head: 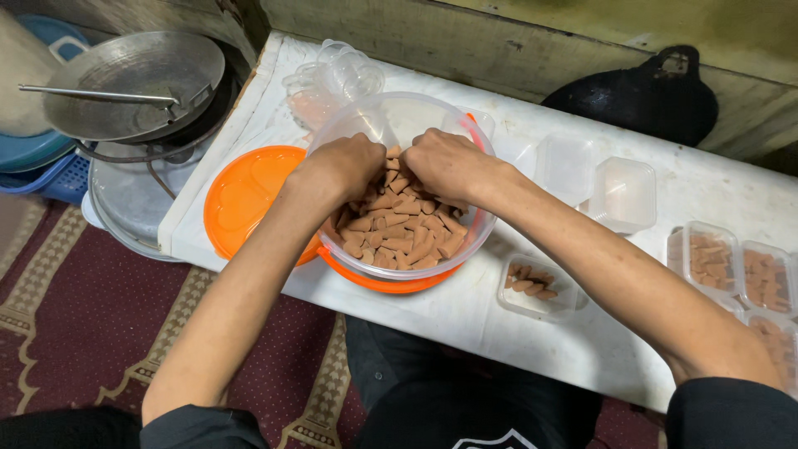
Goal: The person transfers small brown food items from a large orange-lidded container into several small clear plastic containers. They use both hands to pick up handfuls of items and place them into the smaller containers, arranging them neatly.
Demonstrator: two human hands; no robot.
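Inside the clear tub (399, 125), the left hand (345, 166) and right hand (445, 162) are curled down into brown cone-shaped pieces (403, 233) (fingers buried, so the grip cannot be told). At nine o'clock lies an orange lid (245, 195), at four o'clock a part-filled small container (536, 287). Overhanging the near table edge (465, 320), the tub could tip under a hard downward press.

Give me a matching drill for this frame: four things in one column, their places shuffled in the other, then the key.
Things
1. orange lid
2. black pan
3. small tub with a few brown sticks
4. metal wok

Places
A. far edge of the white table, by the wall
B. off the table's left end, on stacked cookware
C. flat on the table, left of the clear bucket
D. on the table, right of the bucket, near the front edge

Pairs: 1-C, 2-A, 3-D, 4-B

Both the left hand and the right hand are down in the bucket among the brown sticks.
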